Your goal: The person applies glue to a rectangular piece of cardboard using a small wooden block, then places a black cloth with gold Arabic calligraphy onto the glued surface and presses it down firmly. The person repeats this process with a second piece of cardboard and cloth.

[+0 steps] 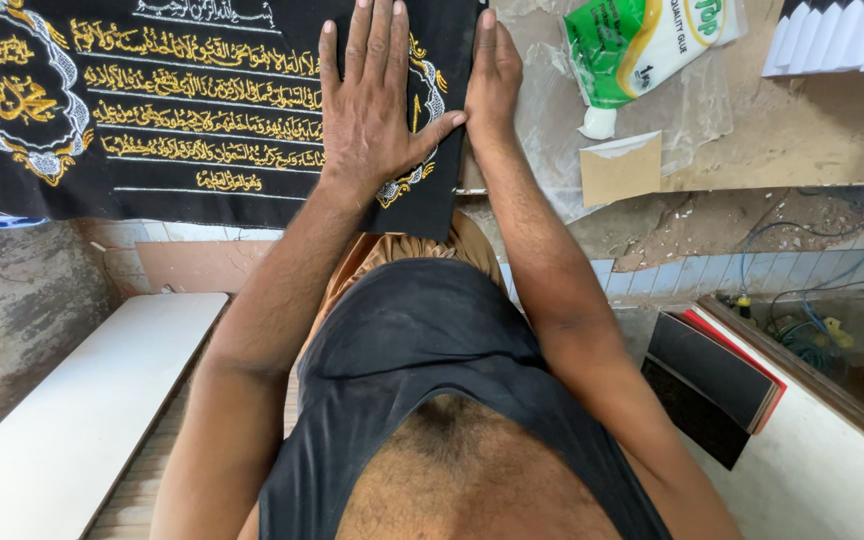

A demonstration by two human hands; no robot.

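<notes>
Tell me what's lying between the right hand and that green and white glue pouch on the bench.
In the head view, crumpled clear plastic sheet covers the stretch between the right hand and the glue pouch; nothing else sits there.

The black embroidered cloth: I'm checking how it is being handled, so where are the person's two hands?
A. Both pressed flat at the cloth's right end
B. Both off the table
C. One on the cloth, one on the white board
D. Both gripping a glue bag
A: the left hand lies spread, palm down, on the black embroidered cloth, and the right hand lies flat along its right edge; the glue bag lies untouched.
</notes>
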